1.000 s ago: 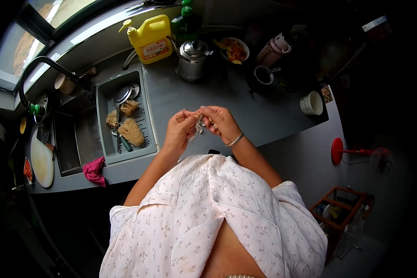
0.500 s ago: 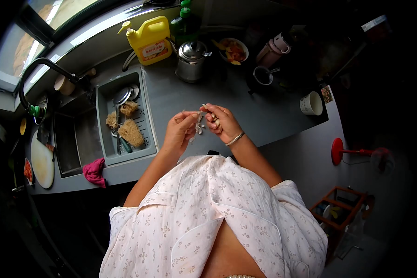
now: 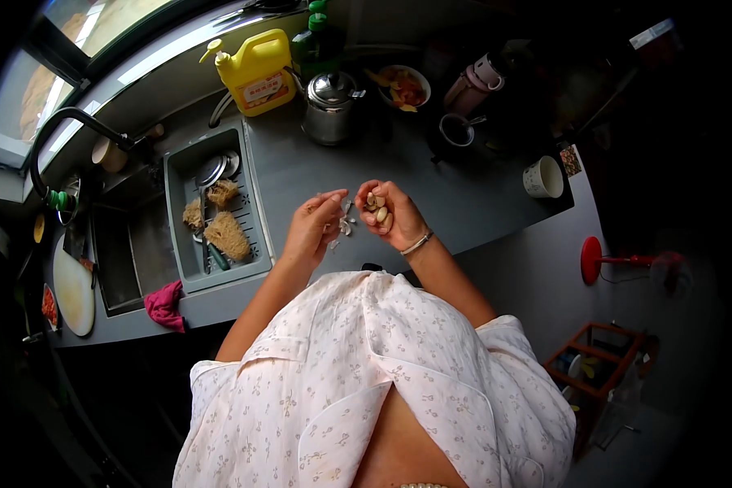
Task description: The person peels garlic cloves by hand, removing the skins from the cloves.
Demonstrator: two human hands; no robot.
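Note:
Several pale garlic cloves point(image 3: 380, 213) rest in the curled fingers and palm of my right hand point(image 3: 404, 221), which wears a bracelet. Just to the left is my left hand point(image 3: 311, 228), its thumb and forefinger drawn together in a pinch. Whether a scrap lies between those fingertips is too small to make out. A narrow gap separates the two hands above the counter. Loose white garlic skins point(image 3: 346, 226) lie on the dark countertop point(image 3: 289, 167) between and below them.
A grey drainer tray point(image 3: 173, 220) with loofah sponges point(image 3: 228, 236) sits over the sink point(image 3: 134, 252). Behind stand a yellow jug point(image 3: 256, 73), a metal pot point(image 3: 329, 114) and a bowl of peelings point(image 3: 404, 88). A paper cup point(image 3: 543, 177) stands near the right edge.
My hands have drawn slightly apart after meeting at the fingertips. My right hand has turned, so more of the cloves in it show.

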